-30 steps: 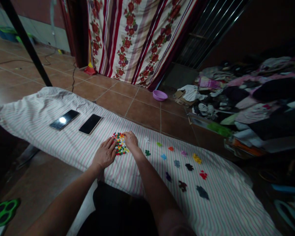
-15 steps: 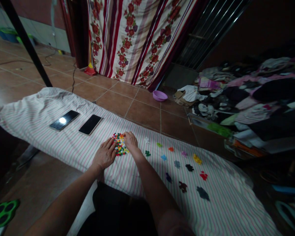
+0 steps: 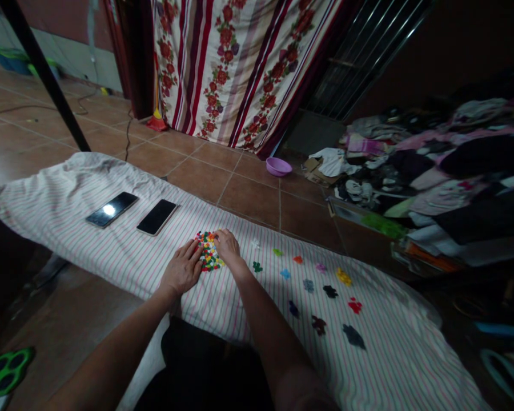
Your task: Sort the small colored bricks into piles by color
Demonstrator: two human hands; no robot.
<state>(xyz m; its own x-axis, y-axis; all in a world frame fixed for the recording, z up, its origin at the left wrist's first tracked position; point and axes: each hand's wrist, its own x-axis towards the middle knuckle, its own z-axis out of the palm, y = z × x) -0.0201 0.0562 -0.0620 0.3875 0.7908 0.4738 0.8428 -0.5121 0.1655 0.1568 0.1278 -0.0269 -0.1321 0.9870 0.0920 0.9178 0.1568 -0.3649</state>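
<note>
A mixed pile of small coloured pieces (image 3: 211, 261) lies on the striped cloth (image 3: 248, 302), too small for me to make out their exact kind. My left hand (image 3: 182, 269) rests flat at the pile's left edge, fingers stretched out. At the pile's upper right, my right hand (image 3: 228, 245) has its fingers bent down and drawn together among the pieces; what is between the fingertips is hidden. To the right, single-colour heaps are laid out, among them a dark green heap (image 3: 257, 266), a yellow heap (image 3: 343, 277), a red heap (image 3: 354, 305) and a black heap (image 3: 330, 291).
Two phones, one with a bright reflection (image 3: 112, 209) and one dark (image 3: 157, 217), lie on the cloth to the left. Beyond it are a tiled floor, a purple basin (image 3: 278, 166) and a floral curtain (image 3: 235, 68). Clothes (image 3: 437, 160) are piled at right.
My right hand's fingers have shifted very slightly at the top of the pile. My left hand and the sorted heaps look the same.
</note>
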